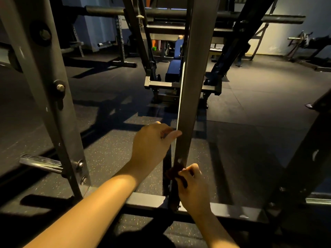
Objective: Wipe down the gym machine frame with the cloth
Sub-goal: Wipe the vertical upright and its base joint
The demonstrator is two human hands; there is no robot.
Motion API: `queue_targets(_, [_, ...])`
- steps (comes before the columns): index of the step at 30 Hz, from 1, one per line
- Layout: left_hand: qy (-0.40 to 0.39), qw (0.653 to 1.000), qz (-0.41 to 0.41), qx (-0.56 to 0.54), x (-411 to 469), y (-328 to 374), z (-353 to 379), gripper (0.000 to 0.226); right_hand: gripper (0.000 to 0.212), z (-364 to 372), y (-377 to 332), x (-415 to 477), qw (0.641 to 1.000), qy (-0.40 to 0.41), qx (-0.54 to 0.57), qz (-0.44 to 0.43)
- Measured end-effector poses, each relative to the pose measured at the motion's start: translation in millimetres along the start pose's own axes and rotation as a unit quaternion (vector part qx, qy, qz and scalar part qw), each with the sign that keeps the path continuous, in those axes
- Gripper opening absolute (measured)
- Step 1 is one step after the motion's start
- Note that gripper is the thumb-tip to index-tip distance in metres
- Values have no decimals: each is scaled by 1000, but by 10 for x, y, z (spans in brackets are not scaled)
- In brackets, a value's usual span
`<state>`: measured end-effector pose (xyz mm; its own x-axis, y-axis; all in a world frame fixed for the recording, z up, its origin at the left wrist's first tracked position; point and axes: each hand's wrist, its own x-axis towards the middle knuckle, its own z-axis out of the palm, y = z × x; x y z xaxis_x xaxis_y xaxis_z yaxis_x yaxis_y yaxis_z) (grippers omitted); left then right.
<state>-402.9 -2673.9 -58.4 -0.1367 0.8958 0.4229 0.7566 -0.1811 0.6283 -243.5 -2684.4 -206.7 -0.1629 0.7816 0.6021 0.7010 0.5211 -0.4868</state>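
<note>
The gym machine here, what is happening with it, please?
A person is wiping the gym machine frame. The right hand pinches a dark cloth against the lower part of an upright post, just above the base bar. The left hand is higher on the same post, thumb at its left edge; whether it truly grips the post is unclear.

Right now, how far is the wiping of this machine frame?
Done: no frame surface shows a wiped trace, so I cannot tell. In hand: the right hand presses the dark cloth on the low end of the upright post; the left hand touches the post above it. Left: probably the bolted upright and the base bar.
</note>
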Motion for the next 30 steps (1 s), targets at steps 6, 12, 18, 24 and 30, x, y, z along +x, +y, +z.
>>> queue_targets(6, [-8, 998, 12, -61, -34, -96, 69, 36, 16, -536, -396, 573, 991, 118, 43, -43])
queue_targets(12, [8, 992, -47, -113, -24, -80, 158, 28, 18, 128, 73, -82, 999, 4, 22, 44])
queue_targets(18, [-11, 988, -28, -150, -107, -249, 235, 27, 23, -65, -144, 91, 995, 75, 51, 35])
queue_targets(24, [-25, 971, -41, -236, -216, -415, 445, 9, 18, 87, -73, 43, 982, 132, 127, 43])
queue_targets(30, [-44, 969, -60, -236, -298, -642, 486, 16, 17, 257, -110, -118, 980, 102, 131, 113])
